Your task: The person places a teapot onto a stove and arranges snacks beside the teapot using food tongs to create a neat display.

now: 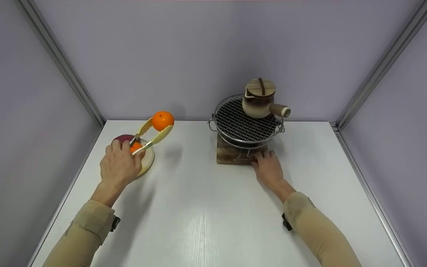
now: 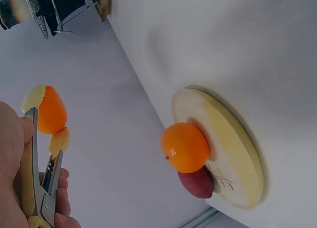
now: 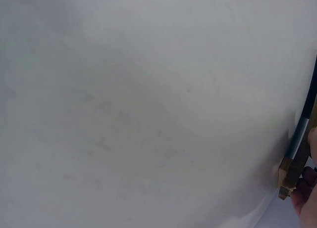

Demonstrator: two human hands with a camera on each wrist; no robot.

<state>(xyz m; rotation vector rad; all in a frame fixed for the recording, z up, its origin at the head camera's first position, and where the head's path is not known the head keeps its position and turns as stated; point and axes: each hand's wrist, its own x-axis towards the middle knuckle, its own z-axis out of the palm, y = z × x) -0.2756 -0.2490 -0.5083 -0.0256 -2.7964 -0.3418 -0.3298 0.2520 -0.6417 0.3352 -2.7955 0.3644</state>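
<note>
My left hand grips a pair of tongs with pale yellow tips, which pinch an orange fruit in the air. Under that hand is a round cream plate, partly covered by it. In the left wrist view, a second orange fruit and a dark red, oblong piece of produce lie on it. At the right, my right hand holds the front right corner of a wooden base, its thumb and fingers about the wood. A round grill with a wire mesh stands on this base.
On the mesh sits a brown and cream teapot with a wooden lid and a side handle. The white table is enclosed by grey walls at the back and both sides.
</note>
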